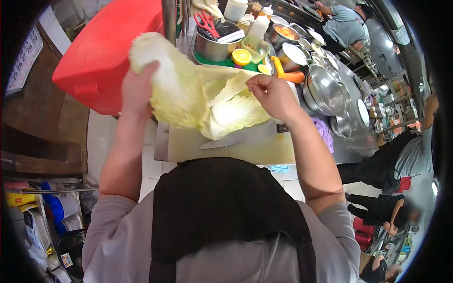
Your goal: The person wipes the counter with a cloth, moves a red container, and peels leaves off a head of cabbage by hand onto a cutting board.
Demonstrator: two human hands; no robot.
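Observation:
My left hand grips a large napa cabbage, raised above the left side of the cutting board. Loose napa cabbage leaves lie on the board, their pale ribs facing up. My right hand is closed, its fingertips curled at the upper right edge of those leaves. Whether a leaf is pinched there I cannot tell. In front of the leaves a knife lies flat, its dark handle pointing right and partly behind my right forearm.
A big red bin stands at the left. Behind the board are a metal pot with red scissors, a halved orange, a peeler and a carrot. Metal bowls crowd the right. Other people work farther off.

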